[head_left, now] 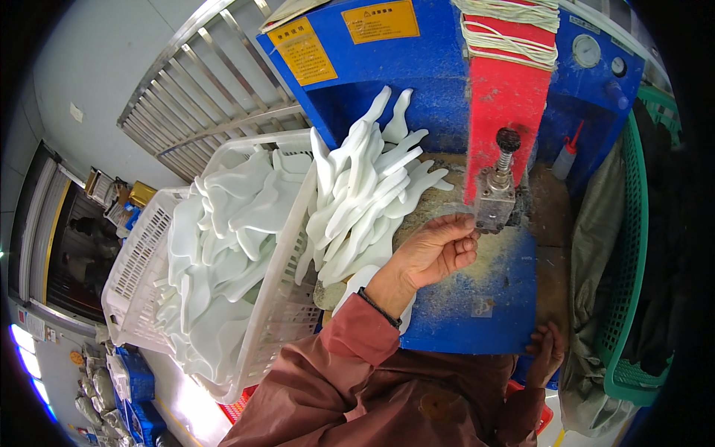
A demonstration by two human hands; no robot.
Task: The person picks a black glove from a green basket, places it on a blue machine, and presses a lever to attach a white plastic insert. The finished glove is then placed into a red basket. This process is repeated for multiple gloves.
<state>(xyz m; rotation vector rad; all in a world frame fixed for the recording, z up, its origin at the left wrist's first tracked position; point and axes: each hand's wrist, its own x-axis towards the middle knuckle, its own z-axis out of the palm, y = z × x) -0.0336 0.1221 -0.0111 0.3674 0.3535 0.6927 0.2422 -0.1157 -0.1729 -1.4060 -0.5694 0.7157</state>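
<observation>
My left hand [439, 251] is raised over the blue worktable [469, 313] of a machine. Its thumb and forefinger come together at the lower left of a dusty metal block [495, 203], which hangs from the machine's red arm [509, 97]. The other fingers curl in; whatever they pinch, if anything, is hidden. My right hand [547, 350] is low at the table's right front edge, fingers loosely bent and apart, with nothing seen in it. Left of my left hand lies a pile of white, curved, flat pieces [365, 190] with narrow tapered ends.
A white plastic basket [279, 290] on the left is heaped with similar white pieces [223, 223]. On the right stands a green basket [633, 246] with grey cloth [596, 246] over its side. A red-tipped bottle [566, 158] stands at the back; metal railing [201, 82] rises behind.
</observation>
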